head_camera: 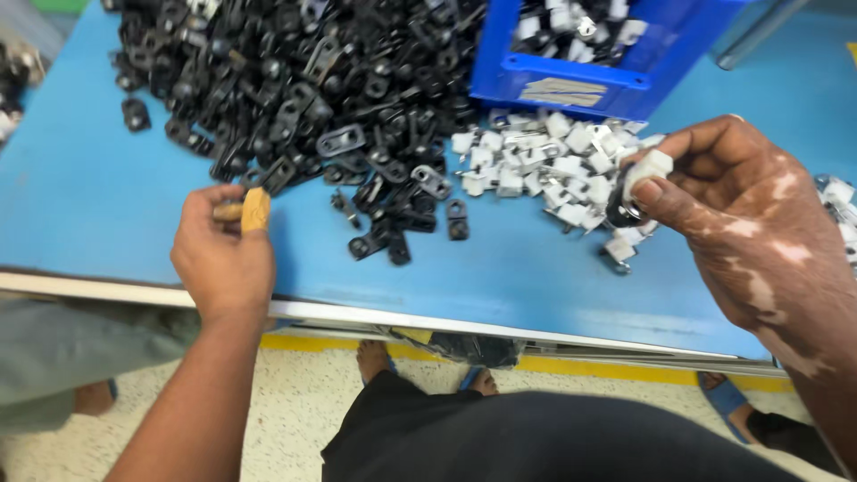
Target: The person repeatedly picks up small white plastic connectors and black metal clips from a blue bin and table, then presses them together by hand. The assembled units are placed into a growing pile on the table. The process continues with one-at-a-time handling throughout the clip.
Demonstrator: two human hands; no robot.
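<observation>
My right hand [750, 214] pinches a white clip on a black ring [636, 183] over the white clip pile [544, 170] | left hand [223, 250] curled shut at black bracket heap [295, 80] – fingertips taped | blue crate [580, 67] behind | blue table [89, 187] – speckled floor [295, 393] below
</observation>
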